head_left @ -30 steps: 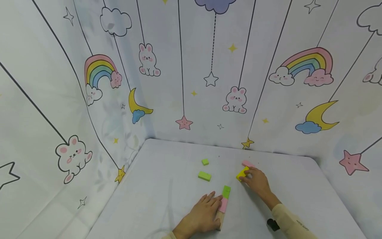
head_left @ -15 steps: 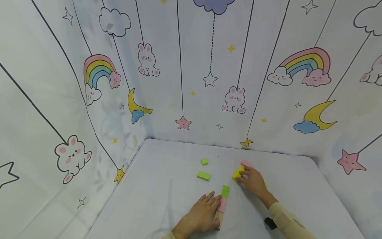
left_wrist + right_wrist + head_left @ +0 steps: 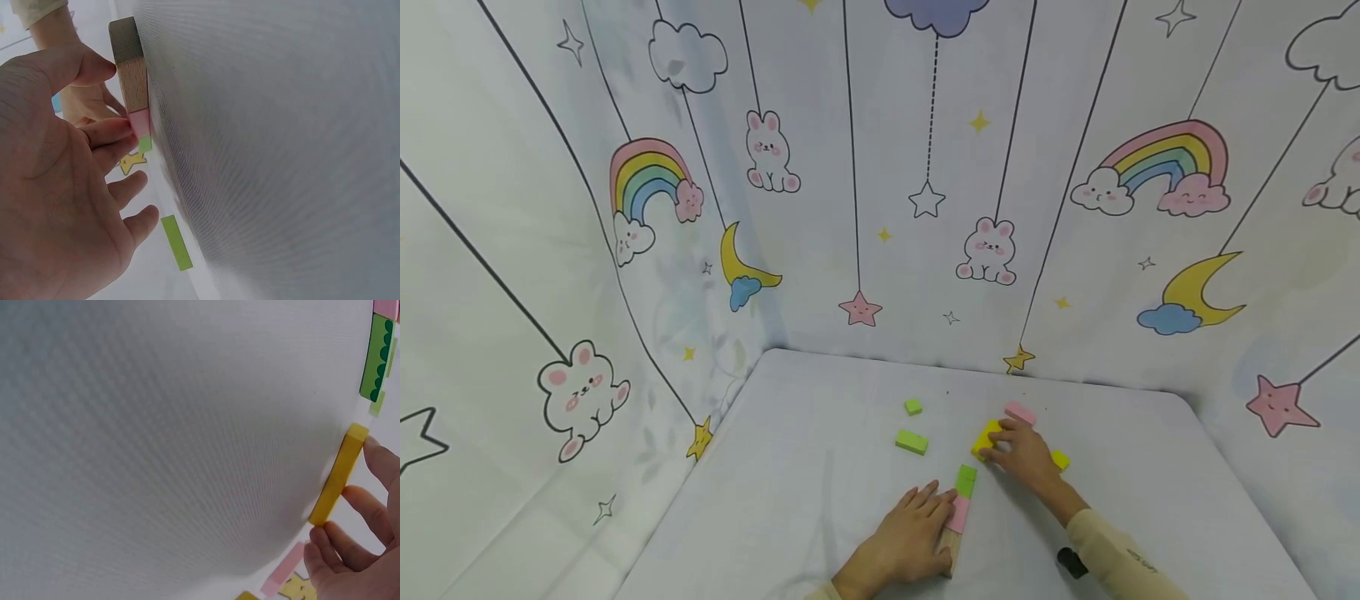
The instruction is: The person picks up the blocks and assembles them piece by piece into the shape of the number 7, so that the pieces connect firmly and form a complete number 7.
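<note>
While block row (image 3: 958, 515) is touched by relaxed left hand (image 3: 907, 535), yellow block (image 3: 986, 440), far-right of it, is pinched by right hand (image 3: 1021, 455); best guided level, table (image 3: 775, 500) contact seeming likely but poorly shown.

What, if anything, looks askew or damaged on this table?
Nothing stands out. The row of blocks touched by the left hand looks straight, the right hand holds a yellow block, and the loose blocks merely lie scattered; no spill or damage shows.
</note>
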### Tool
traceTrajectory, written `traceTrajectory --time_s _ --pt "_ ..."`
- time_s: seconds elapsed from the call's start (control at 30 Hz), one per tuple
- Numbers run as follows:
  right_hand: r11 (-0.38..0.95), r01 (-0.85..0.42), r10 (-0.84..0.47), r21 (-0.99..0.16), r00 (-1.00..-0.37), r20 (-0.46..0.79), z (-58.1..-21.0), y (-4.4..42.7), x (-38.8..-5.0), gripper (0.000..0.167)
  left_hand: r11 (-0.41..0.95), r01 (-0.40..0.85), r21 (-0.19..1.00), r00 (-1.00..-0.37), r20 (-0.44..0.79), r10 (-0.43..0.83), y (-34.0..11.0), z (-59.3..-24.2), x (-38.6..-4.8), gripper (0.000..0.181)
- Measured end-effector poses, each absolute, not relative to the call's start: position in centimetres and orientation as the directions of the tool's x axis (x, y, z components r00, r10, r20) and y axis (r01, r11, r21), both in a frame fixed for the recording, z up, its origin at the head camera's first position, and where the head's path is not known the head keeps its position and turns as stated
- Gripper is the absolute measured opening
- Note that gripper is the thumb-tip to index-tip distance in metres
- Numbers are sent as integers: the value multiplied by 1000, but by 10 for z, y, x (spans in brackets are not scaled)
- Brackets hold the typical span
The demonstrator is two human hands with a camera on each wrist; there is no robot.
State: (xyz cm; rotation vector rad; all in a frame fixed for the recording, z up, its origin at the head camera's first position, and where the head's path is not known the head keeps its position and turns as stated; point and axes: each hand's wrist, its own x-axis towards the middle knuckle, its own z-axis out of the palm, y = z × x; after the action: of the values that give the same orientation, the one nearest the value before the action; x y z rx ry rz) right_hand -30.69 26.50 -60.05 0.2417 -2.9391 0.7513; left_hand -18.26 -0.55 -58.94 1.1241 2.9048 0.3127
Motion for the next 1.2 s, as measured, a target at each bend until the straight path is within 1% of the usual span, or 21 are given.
traceTrajectory --time_s 0.13,0.27,0.43,0.53,0.87,1.2 --pt "863 -178 -132 -473 -983 129 -602 262 -307 46 722 663 199 -744 59 666 -5 -589 -183 61" --pt "868 -193 -150 -457 -980 130 -603 261 -306 46 723 661 202 -744 52 666 -5 -589 -183 63" --pt "863 -250 -192 -439 -966 172 -602 259 -304 42 723 663 194 -743 51 668 -6 -588 -182 63" --pt "858 -279 -216 -432 -958 189 -600 258 -302 43 723 664 192 -743 53 668 -6 -588 -182 62" --pt "833 -299 -244 -465 -954 176 -600 257 -300 49 723 664 191 -742 47 669 -6 -587 -182 63" --pt "814 -321 -265 -484 -947 182 -603 257 -301 47 720 662 206 -743 53 667 -5 -588 -183 62"
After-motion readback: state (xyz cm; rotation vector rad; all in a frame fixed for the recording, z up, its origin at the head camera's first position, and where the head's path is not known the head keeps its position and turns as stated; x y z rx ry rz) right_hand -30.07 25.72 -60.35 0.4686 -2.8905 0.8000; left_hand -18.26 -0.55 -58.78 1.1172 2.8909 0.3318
